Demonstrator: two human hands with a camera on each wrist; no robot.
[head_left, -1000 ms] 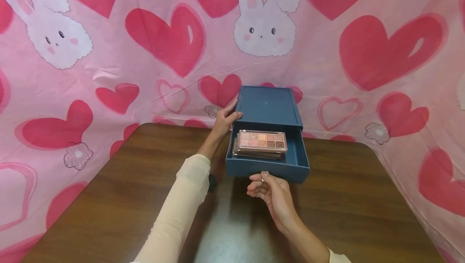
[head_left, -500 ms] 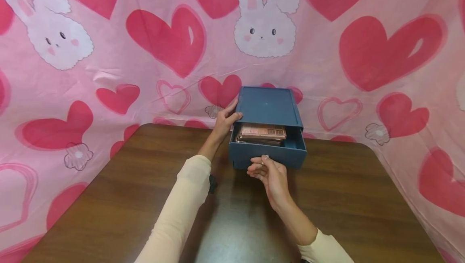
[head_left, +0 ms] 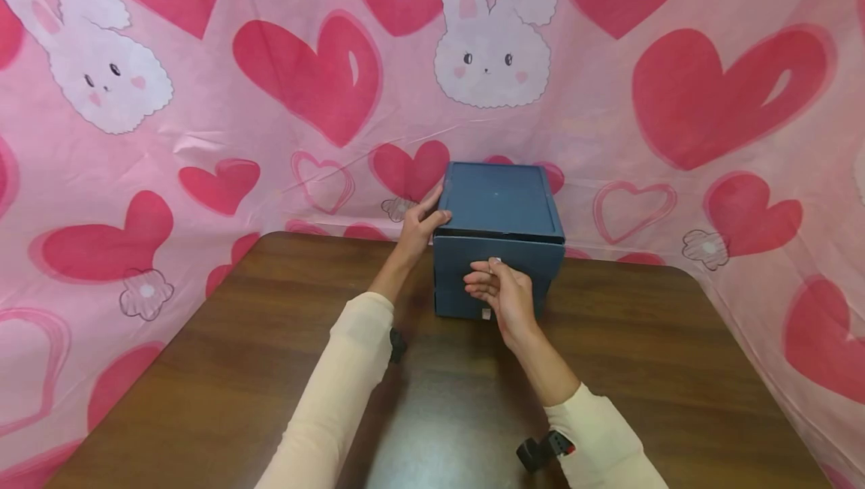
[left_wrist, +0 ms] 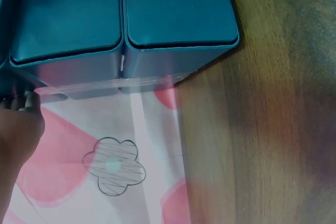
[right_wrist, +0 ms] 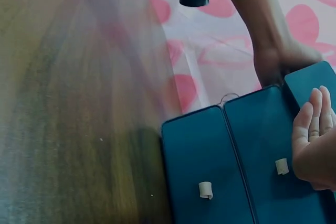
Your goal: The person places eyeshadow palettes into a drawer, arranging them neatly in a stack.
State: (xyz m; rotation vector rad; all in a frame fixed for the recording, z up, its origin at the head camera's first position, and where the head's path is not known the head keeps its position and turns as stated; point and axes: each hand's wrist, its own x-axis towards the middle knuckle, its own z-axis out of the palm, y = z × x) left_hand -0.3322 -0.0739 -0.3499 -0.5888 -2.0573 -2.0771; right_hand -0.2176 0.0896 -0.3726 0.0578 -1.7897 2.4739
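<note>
A dark blue stacked drawer unit stands on the wooden table near the backdrop. My left hand rests against its upper left side, thumb over the top edge and fingers along the side. At the front, my right hand pinches the top drawer's small pull between thumb and index finger. The top drawer sits nearly flush, with a thin dark gap above it. In the right wrist view, two lower drawers carry pale curled pulls. The eyeshadow palettes are hidden inside.
A wooden table spreads around the drawer unit. Behind it hangs a pink cloth backdrop with hearts and rabbits. Black wrist cameras, one of them on the right wrist, stick out from the cream sleeves.
My right hand has pushed the top drawer back into the unit, covering the palettes that showed before. The left hand has stayed at the unit's upper left side.
</note>
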